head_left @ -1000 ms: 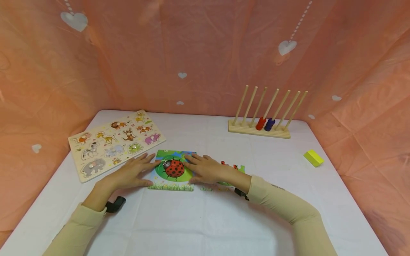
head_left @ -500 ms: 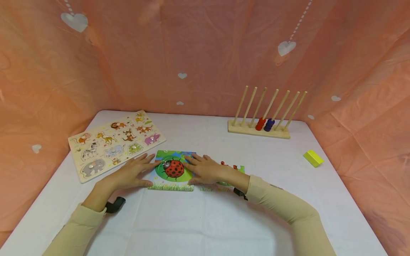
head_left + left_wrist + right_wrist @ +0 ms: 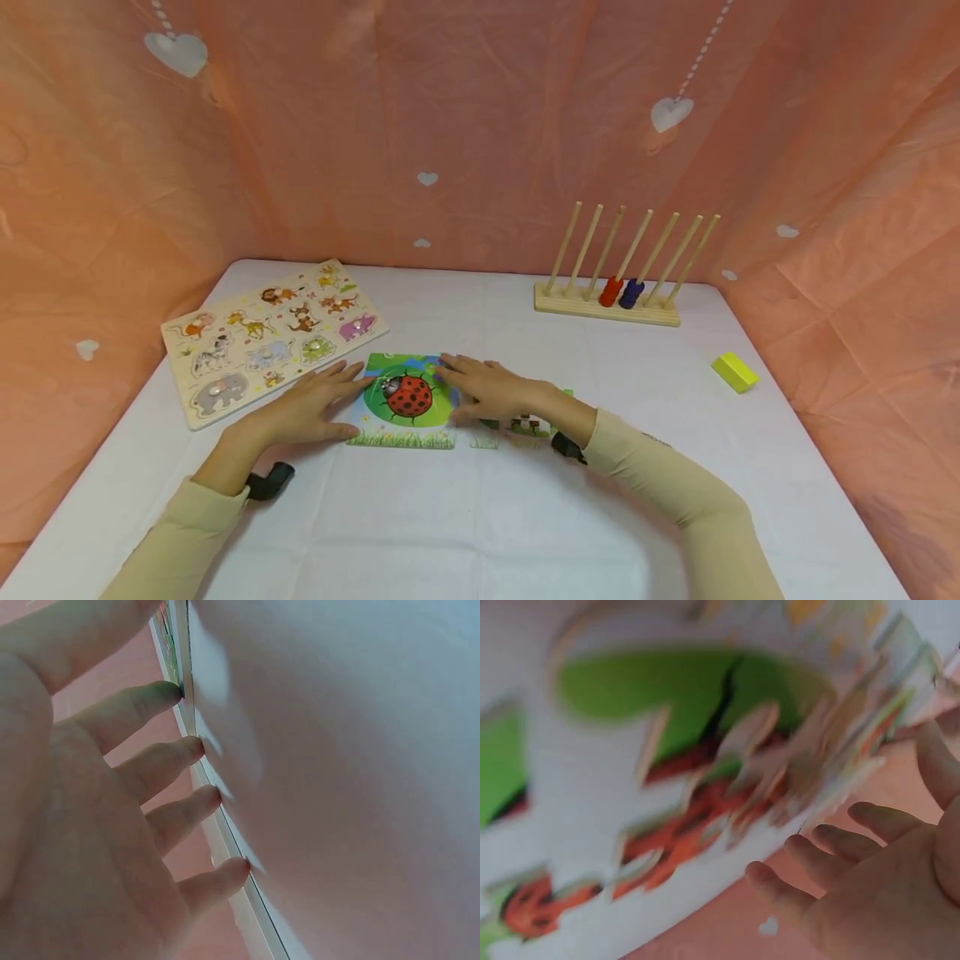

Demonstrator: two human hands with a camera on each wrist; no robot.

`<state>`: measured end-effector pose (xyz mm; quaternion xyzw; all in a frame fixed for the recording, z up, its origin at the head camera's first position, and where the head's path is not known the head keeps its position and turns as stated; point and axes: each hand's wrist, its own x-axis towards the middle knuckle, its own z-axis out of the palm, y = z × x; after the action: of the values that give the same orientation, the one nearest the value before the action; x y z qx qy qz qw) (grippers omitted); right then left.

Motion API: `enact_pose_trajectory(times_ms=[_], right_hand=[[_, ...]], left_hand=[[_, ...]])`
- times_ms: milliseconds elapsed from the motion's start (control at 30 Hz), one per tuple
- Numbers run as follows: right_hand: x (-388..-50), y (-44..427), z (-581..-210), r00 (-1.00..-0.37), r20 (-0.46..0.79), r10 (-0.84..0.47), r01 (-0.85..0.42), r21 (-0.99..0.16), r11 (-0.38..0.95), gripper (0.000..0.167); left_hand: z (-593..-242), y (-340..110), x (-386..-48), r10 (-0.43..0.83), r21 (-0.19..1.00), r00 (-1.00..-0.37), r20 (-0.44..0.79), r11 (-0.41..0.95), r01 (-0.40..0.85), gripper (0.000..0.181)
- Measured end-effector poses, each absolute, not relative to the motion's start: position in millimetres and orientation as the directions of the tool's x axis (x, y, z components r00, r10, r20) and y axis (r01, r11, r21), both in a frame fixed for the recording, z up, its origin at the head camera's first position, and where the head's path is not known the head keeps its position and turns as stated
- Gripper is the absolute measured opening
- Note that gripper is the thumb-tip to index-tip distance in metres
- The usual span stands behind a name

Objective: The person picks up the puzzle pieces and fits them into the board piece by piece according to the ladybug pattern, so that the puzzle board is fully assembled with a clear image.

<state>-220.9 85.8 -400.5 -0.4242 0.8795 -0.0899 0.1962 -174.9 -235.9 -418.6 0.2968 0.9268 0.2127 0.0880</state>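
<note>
A square ladybug puzzle board (image 3: 410,398) lies flat at the middle of the table. My left hand (image 3: 311,407) is spread at its left side, index fingertip and thumb at the edge. In the left wrist view the fingers (image 3: 176,754) are separated and nothing is gripped. My right hand (image 3: 487,390), fingers extended, hovers by the board's right edge; contact there is hard to tell. Under the right wrist lie loose puzzle pieces (image 3: 529,427), partly hidden. The right wrist view shows these red and green pieces (image 3: 697,802), blurred, beside the outstretched fingers.
A wooden animal peg puzzle (image 3: 273,337) lies at the back left. At the back right stands a wooden rack (image 3: 606,308) of upright rods with red and dark blue beads. A yellow block (image 3: 735,372) is near the right edge. Peach curtains surround the white table.
My right hand has shifted slightly right and appears to lift from the board's right edge, uncovering more of the loose pieces. The left hand and the board stay put.
</note>
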Motion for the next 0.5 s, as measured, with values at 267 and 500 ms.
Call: enact_pose_trajectory(times_ms=[267, 500], right_hand=[[-227.2, 116.5, -397.2, -0.643, -0.156, -0.75, -0.658, -0.388, 0.645, 0.061], [-223.1, 124.0, -404.1, -0.675, -0.09, -0.732, -0.651, -0.393, 0.649, 0.047]], left_hand=[[-419.4, -235.6, -175.9, 0.576, 0.46, -0.816, -0.047, 0.738, 0.494, 0.081], [-420.5, -235.7, -175.7, 0.572, 0.464, -0.819, -0.043, 0.737, 0.491, 0.082]])
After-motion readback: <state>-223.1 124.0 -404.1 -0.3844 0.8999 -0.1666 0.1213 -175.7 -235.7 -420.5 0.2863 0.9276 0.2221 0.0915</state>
